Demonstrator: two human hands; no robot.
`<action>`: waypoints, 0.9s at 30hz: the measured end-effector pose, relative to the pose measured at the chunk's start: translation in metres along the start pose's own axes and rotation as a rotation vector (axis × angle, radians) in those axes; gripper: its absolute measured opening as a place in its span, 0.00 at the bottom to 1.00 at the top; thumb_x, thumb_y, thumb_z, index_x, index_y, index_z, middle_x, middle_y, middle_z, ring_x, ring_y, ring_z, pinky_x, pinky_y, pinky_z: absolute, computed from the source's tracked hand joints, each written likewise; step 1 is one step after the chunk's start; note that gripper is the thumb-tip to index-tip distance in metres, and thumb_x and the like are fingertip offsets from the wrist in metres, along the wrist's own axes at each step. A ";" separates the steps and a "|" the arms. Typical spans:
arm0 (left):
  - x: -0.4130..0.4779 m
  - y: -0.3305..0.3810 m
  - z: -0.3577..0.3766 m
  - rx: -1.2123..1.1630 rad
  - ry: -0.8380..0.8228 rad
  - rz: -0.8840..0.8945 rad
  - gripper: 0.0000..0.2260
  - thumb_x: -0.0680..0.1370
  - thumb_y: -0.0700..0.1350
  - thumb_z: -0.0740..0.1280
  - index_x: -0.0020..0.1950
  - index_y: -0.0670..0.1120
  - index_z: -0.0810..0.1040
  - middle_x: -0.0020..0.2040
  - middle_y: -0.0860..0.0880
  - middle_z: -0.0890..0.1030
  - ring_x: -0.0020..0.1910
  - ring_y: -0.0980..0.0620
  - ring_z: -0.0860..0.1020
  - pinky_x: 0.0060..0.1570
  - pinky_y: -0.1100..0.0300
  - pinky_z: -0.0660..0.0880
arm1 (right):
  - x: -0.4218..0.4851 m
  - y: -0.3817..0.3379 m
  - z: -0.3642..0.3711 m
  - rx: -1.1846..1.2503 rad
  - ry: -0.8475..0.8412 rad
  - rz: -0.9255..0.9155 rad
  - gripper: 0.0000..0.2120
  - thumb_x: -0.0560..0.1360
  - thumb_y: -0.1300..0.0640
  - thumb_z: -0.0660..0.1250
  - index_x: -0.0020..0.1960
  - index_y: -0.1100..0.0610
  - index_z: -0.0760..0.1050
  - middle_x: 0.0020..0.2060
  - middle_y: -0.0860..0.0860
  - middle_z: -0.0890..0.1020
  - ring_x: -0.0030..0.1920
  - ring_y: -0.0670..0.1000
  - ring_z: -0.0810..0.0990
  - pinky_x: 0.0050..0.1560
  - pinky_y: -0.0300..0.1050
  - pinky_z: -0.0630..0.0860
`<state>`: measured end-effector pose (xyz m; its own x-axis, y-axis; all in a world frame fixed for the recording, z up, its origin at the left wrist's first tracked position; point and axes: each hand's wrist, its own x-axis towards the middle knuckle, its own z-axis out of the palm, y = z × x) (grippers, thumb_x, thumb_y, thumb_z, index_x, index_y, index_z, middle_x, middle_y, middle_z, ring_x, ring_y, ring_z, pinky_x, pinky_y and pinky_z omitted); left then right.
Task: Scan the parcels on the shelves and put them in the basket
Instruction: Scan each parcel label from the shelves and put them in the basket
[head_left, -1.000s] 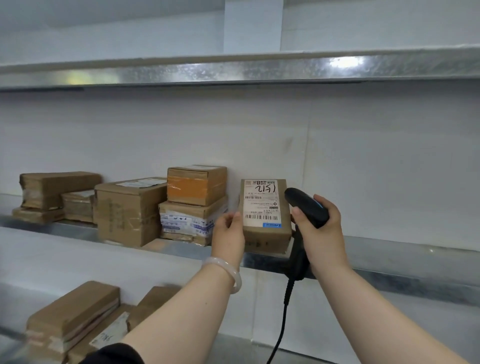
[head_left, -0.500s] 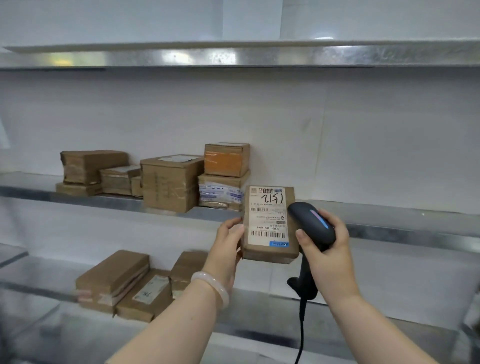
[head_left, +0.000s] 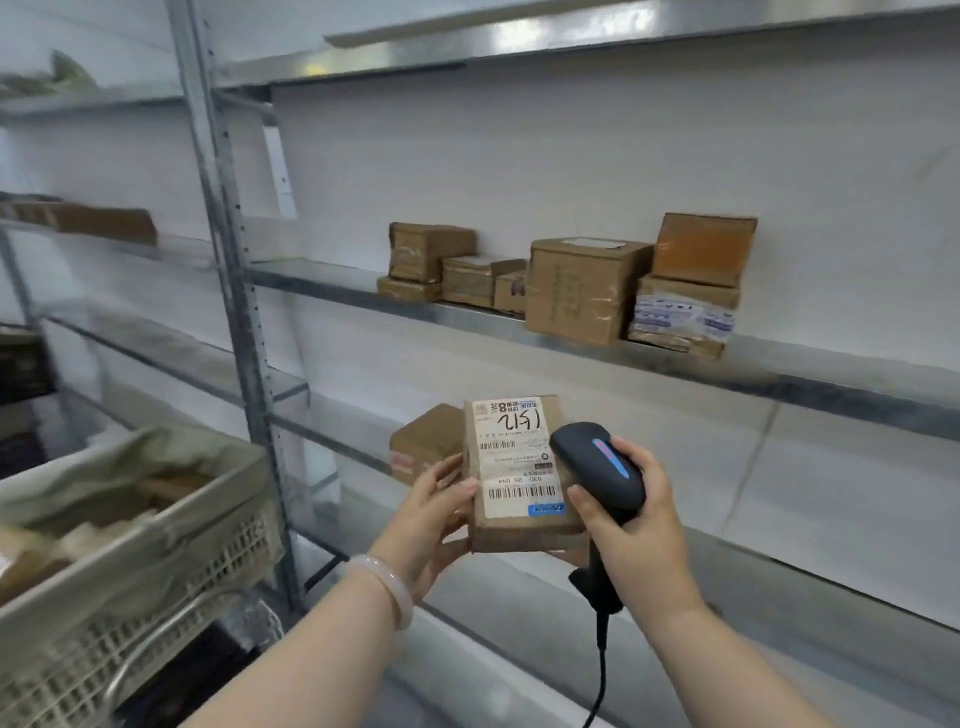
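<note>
Holding one labelled parcel (head_left: 519, 467) below the stocked shelf (head_left: 322, 278), left hand's (head_left: 436, 499) grip clamped on its edge, right hand's (head_left: 623, 525) grip wrapped round one barcode scanner (head_left: 597, 465) just beside it, at least seven cardboard parcels (head_left: 582, 291) above, one basket (head_left: 156, 525) at left.

One head-worn camera (wide-angle) looks forward and slightly down, close to the metal shelves (head_left: 571, 335), which cross the view obliquely and are nearer at right. Nearest the lens, at lower centre, are the left hand (head_left: 434, 514) holding a parcel (head_left: 519, 467) and the right hand (head_left: 631, 530) gripping a scanner (head_left: 597, 462). The basket (head_left: 208, 561) sits at the left edge.
</note>
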<state>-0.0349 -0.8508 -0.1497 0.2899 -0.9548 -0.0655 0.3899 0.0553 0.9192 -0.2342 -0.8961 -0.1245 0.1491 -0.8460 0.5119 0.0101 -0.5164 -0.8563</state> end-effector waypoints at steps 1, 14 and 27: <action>-0.004 0.003 -0.016 -0.010 0.039 -0.004 0.19 0.79 0.44 0.68 0.69 0.53 0.72 0.58 0.46 0.84 0.57 0.44 0.82 0.44 0.51 0.81 | -0.004 0.002 0.016 -0.002 -0.032 0.001 0.26 0.71 0.66 0.74 0.59 0.44 0.71 0.57 0.40 0.76 0.53 0.33 0.76 0.49 0.23 0.70; -0.033 0.019 -0.152 -0.029 0.446 0.051 0.25 0.78 0.35 0.67 0.73 0.51 0.67 0.58 0.43 0.83 0.45 0.48 0.84 0.32 0.55 0.79 | -0.003 0.032 0.149 -0.048 -0.406 0.013 0.26 0.69 0.55 0.77 0.58 0.35 0.70 0.55 0.35 0.78 0.55 0.39 0.77 0.52 0.29 0.72; -0.026 0.037 -0.207 -0.184 0.798 0.216 0.27 0.78 0.37 0.68 0.72 0.57 0.66 0.61 0.44 0.82 0.58 0.43 0.80 0.46 0.44 0.80 | 0.028 0.034 0.210 -0.137 -0.879 -0.070 0.22 0.67 0.39 0.70 0.59 0.34 0.67 0.47 0.37 0.81 0.41 0.49 0.83 0.45 0.53 0.80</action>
<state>0.1530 -0.7635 -0.1947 0.8774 -0.4292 -0.2143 0.3715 0.3254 0.8695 -0.0223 -0.9094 -0.1542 0.8577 -0.4331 0.2772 -0.0618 -0.6220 -0.7806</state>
